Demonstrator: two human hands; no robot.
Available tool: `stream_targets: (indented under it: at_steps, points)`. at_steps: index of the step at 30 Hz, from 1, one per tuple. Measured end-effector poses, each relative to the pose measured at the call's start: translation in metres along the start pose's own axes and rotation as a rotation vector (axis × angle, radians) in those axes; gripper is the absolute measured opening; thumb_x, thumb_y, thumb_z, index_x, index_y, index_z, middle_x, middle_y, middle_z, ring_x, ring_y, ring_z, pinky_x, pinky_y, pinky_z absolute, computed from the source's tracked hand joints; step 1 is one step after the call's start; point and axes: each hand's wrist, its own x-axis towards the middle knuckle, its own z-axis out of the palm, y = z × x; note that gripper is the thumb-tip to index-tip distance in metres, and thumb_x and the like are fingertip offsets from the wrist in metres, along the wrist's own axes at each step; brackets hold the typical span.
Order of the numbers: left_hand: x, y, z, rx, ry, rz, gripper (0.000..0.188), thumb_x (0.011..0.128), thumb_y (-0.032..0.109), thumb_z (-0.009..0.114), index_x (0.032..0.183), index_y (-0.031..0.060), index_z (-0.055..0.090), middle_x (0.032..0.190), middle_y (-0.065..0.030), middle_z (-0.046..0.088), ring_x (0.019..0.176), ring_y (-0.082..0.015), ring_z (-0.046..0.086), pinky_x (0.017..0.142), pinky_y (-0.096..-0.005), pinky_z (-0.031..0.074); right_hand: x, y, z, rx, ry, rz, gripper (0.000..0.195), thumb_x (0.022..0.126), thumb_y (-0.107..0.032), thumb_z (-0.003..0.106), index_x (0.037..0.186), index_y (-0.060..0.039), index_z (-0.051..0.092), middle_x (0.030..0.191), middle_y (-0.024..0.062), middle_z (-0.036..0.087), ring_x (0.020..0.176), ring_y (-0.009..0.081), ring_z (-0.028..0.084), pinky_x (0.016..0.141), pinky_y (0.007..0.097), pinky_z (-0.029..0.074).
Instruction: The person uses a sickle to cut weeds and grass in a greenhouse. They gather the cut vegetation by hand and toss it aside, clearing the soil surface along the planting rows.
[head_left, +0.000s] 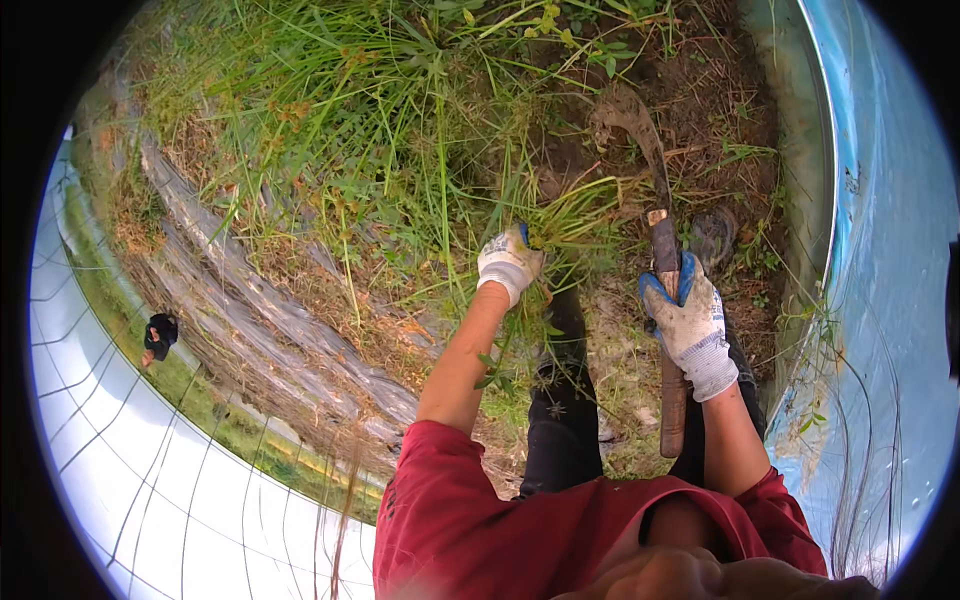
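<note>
My right hand (690, 322), in a white knitted glove with blue coating, is closed round the wooden handle of a sickle (670, 390). The curved, soil-caked blade (643, 131) points away from me over bare soil. My left hand (511, 259), gloved alike, grips a clump of green grass (574, 221) whose stems spread out to the right, towards the sickle. The fingertips of that hand are partly hidden by the blades. Tall grassy weeds (420, 112) stand in front of it.
Blue plastic sheeting (885, 187) rises along the right side. Strips of dark plastic ground film (247, 277), littered with dry plant matter, run along the left. Far left is another person (160, 337) in dark clothes. My legs (562, 405) stand just below my hands.
</note>
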Motion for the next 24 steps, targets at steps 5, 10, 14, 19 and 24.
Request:
stream_targets:
  at_steps: [5, 10, 14, 19, 24]
  points:
    - [-0.062, 0.041, -0.076, 0.302, 0.357, 0.352, 0.047, 0.065, 0.026, 0.067, 0.104, 0.005, 0.053, 0.091, -0.014, 0.062, 0.084, -0.0297, 0.059, 0.074, -0.0371, 0.047, -0.002, -0.02, -0.014, 0.368, 0.075, 0.101, 0.057, 0.077, -0.031, 0.063, 0.118, 0.002, 0.041, 0.091, 0.0178, 0.056, 0.08, 0.0289, 0.056, 0.072, 0.038, 0.045]
    - [-0.049, 0.118, -0.112, 0.508, 0.552, 0.511, 0.034, 0.063, 0.018, 0.068, 0.093, 0.0063, 0.055, 0.082, -0.0117, 0.062, 0.078, -0.026, 0.061, 0.068, -0.0365, 0.048, 0.005, 0.029, 0.0, 0.439, 0.501, -0.074, 0.057, 0.077, -0.029, 0.064, 0.119, 0.0004, 0.04, 0.095, 0.0165, 0.053, 0.084, 0.0271, 0.053, 0.073, 0.0383, 0.042]
    - [0.031, 0.136, -0.089, 0.566, 0.394, 0.358, 0.014, 0.078, 0.012, 0.052, 0.086, 0.0068, 0.062, 0.084, -0.0114, 0.065, 0.075, -0.0264, 0.063, 0.066, -0.0387, 0.049, -0.003, 0.006, -0.015, 0.368, 0.514, -0.023, 0.047, 0.075, -0.024, 0.066, 0.111, -0.0003, 0.045, 0.077, 0.011, 0.056, 0.067, 0.0213, 0.055, 0.061, 0.0339, 0.045]
    - [0.053, 0.161, -0.091, 0.601, 0.273, 0.186, 0.012, 0.077, 0.013, 0.056, 0.08, 0.0091, 0.067, 0.081, -0.0079, 0.066, 0.073, -0.0224, 0.064, 0.058, -0.0352, 0.048, 0.0, 0.031, -0.012, 0.54, 0.457, -0.029, 0.031, 0.075, -0.017, 0.066, 0.097, -0.0016, 0.05, 0.069, 0.0058, 0.055, 0.059, 0.0148, 0.052, 0.055, 0.0309, 0.044]
    - [0.053, 0.123, -0.1, 0.704, 0.441, 0.284, 0.015, 0.079, 0.012, 0.051, 0.081, 0.0088, 0.065, 0.081, -0.0102, 0.065, 0.074, -0.0241, 0.064, 0.061, -0.0352, 0.05, -0.003, 0.012, -0.028, 0.434, 0.347, -0.024, 0.037, 0.075, -0.021, 0.065, 0.102, -0.0005, 0.049, 0.076, 0.0114, 0.057, 0.067, 0.0214, 0.056, 0.061, 0.0327, 0.045]
